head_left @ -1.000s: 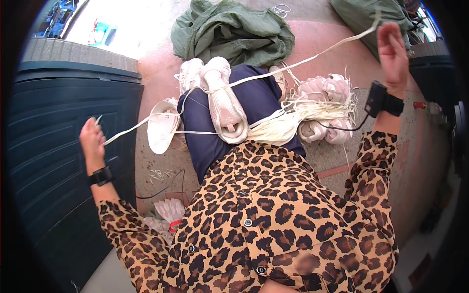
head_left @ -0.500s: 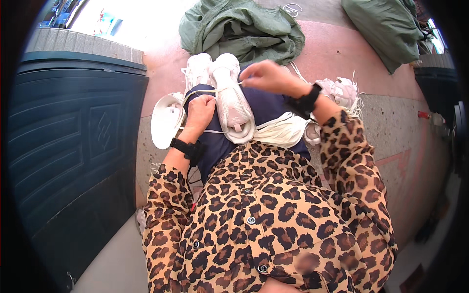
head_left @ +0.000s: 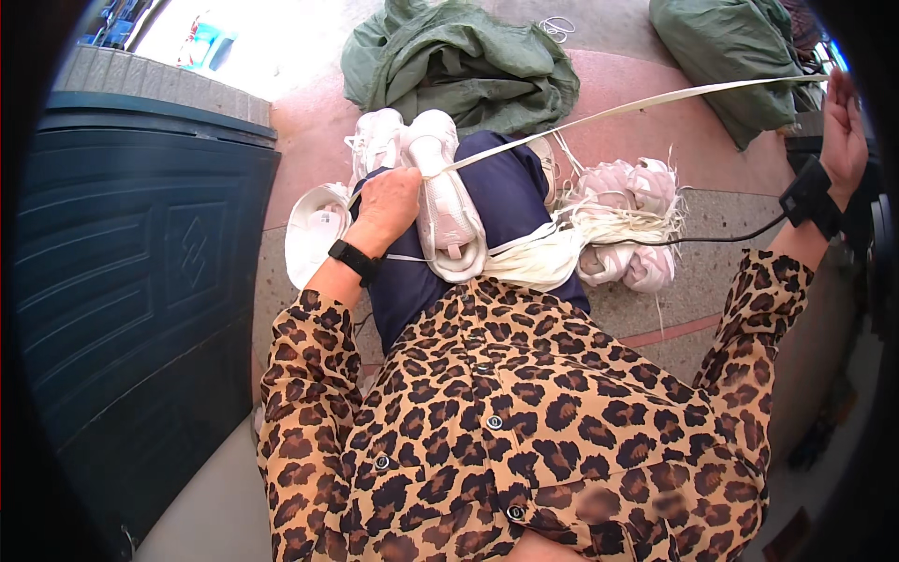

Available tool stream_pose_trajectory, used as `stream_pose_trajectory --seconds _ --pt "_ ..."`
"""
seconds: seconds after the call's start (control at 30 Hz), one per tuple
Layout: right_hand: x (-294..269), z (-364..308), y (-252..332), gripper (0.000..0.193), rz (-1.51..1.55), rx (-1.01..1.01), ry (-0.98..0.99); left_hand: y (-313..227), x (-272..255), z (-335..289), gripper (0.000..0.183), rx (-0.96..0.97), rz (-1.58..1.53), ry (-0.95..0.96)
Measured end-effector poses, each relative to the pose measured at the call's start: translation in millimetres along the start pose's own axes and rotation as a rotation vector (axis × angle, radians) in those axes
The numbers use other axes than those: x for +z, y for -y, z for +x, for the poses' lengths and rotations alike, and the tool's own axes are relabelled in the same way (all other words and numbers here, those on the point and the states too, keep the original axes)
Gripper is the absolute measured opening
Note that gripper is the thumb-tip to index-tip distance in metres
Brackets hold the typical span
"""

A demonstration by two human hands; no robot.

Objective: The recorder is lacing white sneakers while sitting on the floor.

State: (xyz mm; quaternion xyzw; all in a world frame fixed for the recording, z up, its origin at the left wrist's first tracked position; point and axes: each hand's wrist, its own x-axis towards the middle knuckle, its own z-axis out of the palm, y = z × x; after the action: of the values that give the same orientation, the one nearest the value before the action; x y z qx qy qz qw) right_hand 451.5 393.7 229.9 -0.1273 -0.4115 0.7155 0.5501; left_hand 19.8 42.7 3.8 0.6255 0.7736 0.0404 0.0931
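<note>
A white and pale pink sneaker (head_left: 451,208) lies sole-down across my lap, its toe pointing away. My left hand (head_left: 391,197) is closed on a cream shoelace (head_left: 646,101) at the sneaker's left side. From there the lace stretches in a long, nearly straight line to the upper right. Its far end is at the fingers of my right hand (head_left: 843,140), raised at the right edge and holding it; the exact grip is partly hidden. A bunch of cream laces (head_left: 534,260) lies over my right thigh. Another white sneaker (head_left: 376,140) stands just beyond the left knee.
To the left is a white shoe (head_left: 316,234), near a dark blue panelled door (head_left: 150,253). Several pinkish shoes (head_left: 627,187) with frayed laces sit right of my legs. Crumpled green sacking (head_left: 459,66) lies ahead; a full green sack (head_left: 726,61) stands at far right.
My right hand has swung from above the sneaker far out to the right, drawing the lace out long. My left hand has stayed by the sneaker, moving slightly toward it.
</note>
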Motion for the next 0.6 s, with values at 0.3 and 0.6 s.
stream_pose_trajectory --seconds 0.3,0.6 --pt "94.0 -135.7 -298.5 0.009 -1.15 0.084 0.757 -24.1 0.8 -22.0 0.024 -0.146 0.045 -0.209" --pt "115.8 -168.7 -395.9 0.016 -1.486 0.123 0.827 -24.3 -4.4 -20.7 0.022 -0.172 0.106 0.037"
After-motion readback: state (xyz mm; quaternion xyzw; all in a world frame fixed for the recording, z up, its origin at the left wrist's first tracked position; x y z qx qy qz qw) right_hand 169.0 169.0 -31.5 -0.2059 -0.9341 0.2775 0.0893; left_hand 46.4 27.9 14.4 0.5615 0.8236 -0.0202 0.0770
